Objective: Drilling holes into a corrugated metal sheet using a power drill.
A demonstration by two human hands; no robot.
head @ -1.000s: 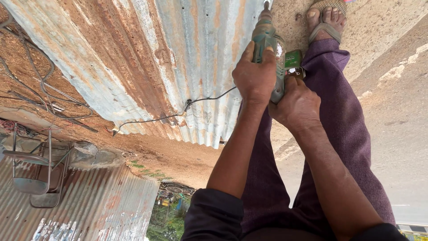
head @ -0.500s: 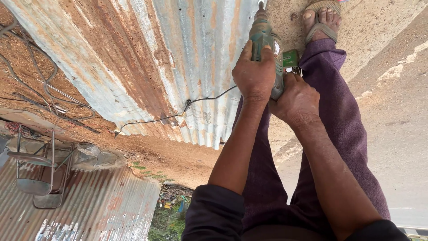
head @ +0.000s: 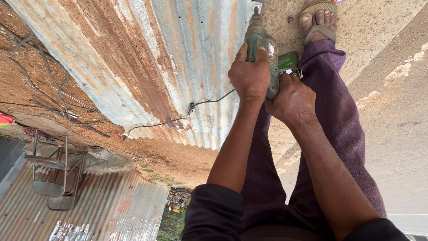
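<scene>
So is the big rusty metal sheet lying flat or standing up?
Flat: the corrugated sheet lies on the ground, with the drill pointing at its edge.

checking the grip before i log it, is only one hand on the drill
No, both the left hand and the right hand are wrapped on the green power drill, held over the rusty corrugated metal sheet.

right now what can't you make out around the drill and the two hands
Head view only:
- Drill bit tip: cut off by the top edge above the green drill.
- Trigger and grip: covered by the left hand and right hand.
- Drill's rear: hidden behind both hands.
- Cord on the corrugated sheet: its end at the drill is hidden by the left forearm.
</scene>
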